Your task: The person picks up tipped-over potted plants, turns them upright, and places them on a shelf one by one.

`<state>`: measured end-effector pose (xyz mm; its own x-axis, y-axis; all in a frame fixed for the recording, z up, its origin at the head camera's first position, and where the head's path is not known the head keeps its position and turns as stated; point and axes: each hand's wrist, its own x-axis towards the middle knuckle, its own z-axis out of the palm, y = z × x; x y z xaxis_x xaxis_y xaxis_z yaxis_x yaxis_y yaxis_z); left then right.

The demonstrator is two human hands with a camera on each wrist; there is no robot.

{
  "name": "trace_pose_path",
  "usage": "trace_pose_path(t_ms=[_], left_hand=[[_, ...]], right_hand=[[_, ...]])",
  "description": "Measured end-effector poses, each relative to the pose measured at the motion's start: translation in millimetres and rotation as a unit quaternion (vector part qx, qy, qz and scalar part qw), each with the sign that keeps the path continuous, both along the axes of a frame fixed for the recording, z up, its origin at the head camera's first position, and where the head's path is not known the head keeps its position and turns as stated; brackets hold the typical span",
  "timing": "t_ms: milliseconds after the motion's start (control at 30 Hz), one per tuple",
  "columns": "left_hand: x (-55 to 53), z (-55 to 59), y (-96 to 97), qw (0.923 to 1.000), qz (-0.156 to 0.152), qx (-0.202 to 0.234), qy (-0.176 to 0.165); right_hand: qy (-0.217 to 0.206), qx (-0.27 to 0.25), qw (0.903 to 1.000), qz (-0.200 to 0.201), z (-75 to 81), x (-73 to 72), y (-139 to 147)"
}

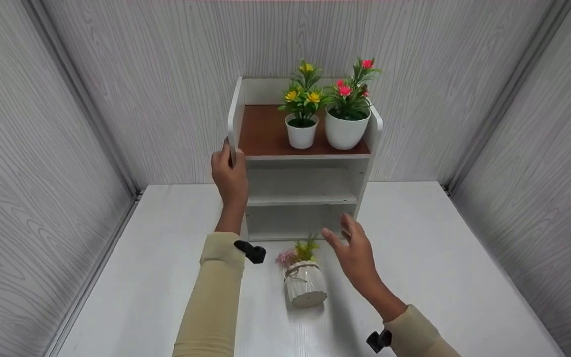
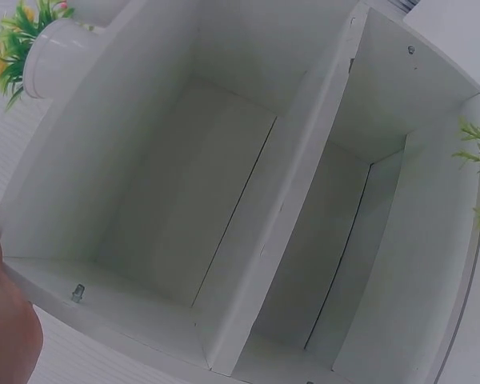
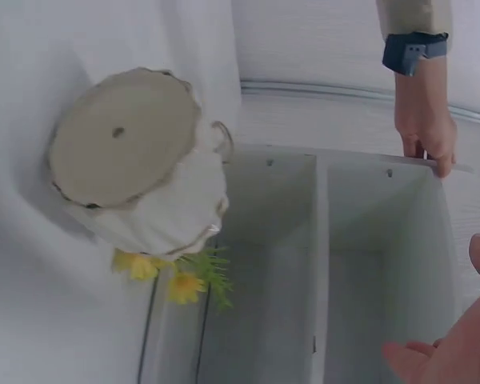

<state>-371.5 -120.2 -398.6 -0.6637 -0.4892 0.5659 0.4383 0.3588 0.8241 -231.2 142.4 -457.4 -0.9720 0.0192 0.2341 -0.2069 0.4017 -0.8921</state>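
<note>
A small white shelf unit (image 1: 310, 201) with a brown top board stands against the back wall. My left hand (image 1: 231, 173) grips the front edge of its left side panel, just below the top; the left wrist view shows only part of that hand (image 2: 8, 312). In front of the shelf, a whitish flower pot (image 1: 306, 285) with a string bow lies on its side, its base toward me and its pink and yellow flowers toward the shelf. My right hand (image 1: 357, 253) hovers to the right of this pot, fingers spread, holding nothing.
On the top board, toward the right, stand a white pot with yellow flowers (image 1: 302, 131) and a larger white pot with pink-red flowers (image 1: 347, 129). Wood-grain panels (image 1: 523, 148) enclose the white table (image 1: 429, 248) at the back and both sides.
</note>
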Motion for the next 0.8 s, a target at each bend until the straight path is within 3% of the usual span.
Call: trace_pose_path(t_ms=[233,467,600,800], left_hand=[[-1.2,-0.1,-1.3,0.9999,-0.009,-0.001,0.006],[-1.2,-2.7,-2.0,1.0000,-0.008,-0.001,0.005],[-0.7,-2.2,-2.2,1.0000,-0.008,0.000,0.002],[0.4,-0.2,-3.0,1.0000,-0.006,-0.005,-0.002]], right_hand=[[-0.047,0.033,0.9983,0.002,-43.0,15.3,-9],[-0.087,0.065,0.9940,0.013,-76.2,23.8,-19],[-0.103,0.088,0.9907,0.014,-90.5,23.5,-24],[-0.128,0.092,0.9874,0.010,-99.0,20.1,-30]])
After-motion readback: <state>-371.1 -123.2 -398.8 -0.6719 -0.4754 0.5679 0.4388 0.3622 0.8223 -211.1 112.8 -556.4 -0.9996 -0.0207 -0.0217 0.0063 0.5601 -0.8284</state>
